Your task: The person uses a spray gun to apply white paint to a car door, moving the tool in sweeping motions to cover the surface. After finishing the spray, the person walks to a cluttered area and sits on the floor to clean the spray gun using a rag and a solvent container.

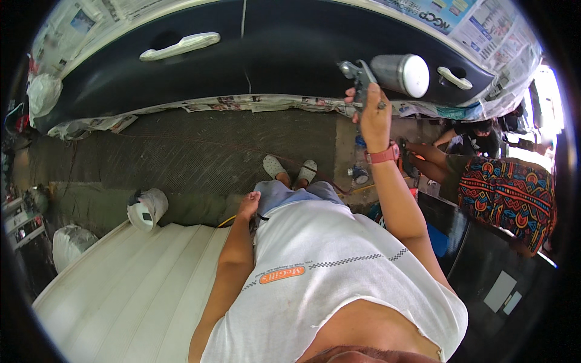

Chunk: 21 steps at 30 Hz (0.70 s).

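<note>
My right hand (376,121) is wrapped round the grip of a metal spray gun (362,75). The gun's silver paint cup (387,71) with a white end lies to its right. Both are held up in front of a dark, glossy car side (290,54). Its left door handle (180,46) and right door handle (455,78) look whitish. My left hand (248,204) hangs low beside my blue shorts, its fingers curled in; what they hold, if anything, is hidden. The gun's nozzle and the spray, if any, cannot be made out.
Newspaper (496,36) and plastic sheeting mask the car's edges. Behind me on the left stands a ribbed white panel (139,272), with a whitish bucket-like container (147,210) beside it. A dark glossy panel (484,266) is at right. Two people crouch or bend at right; thin hoses cross the floor.
</note>
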Tool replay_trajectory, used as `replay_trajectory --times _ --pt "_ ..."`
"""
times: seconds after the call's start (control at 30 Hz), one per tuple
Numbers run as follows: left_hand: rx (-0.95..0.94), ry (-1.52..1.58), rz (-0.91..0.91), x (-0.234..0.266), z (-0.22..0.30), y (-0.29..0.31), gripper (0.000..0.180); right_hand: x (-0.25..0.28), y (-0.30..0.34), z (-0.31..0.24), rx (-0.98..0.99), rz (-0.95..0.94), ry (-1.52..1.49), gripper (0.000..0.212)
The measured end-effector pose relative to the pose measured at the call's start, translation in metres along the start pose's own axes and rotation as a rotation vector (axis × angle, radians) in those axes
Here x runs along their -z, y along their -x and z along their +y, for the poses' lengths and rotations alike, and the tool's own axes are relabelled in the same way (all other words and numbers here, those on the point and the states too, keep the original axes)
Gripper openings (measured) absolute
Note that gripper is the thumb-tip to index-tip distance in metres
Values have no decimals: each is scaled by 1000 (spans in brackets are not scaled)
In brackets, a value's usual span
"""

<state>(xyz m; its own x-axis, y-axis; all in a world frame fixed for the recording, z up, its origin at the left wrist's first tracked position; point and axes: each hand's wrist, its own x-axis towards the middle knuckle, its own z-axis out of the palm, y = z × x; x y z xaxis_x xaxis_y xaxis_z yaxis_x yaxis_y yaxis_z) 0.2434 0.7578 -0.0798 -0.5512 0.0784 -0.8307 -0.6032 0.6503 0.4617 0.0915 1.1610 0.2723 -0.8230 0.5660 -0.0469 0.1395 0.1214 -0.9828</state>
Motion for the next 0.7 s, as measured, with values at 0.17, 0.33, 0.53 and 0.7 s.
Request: replay_trajectory --times 0.17,0.33,0.53,0.7 --pt "-43 4 27 19 16 -12 56 67 3 17 4 152 99 51" --pt "53 20 137 55 21 -16 54 77 14 40 35 266 185 46" --pt "-59 73 182 61 -1 -13 53 16 26 58 169 67 223 40" --pt "-122 -74 193 33 -18 13 55 -62 25 65 397 -124 142 42"
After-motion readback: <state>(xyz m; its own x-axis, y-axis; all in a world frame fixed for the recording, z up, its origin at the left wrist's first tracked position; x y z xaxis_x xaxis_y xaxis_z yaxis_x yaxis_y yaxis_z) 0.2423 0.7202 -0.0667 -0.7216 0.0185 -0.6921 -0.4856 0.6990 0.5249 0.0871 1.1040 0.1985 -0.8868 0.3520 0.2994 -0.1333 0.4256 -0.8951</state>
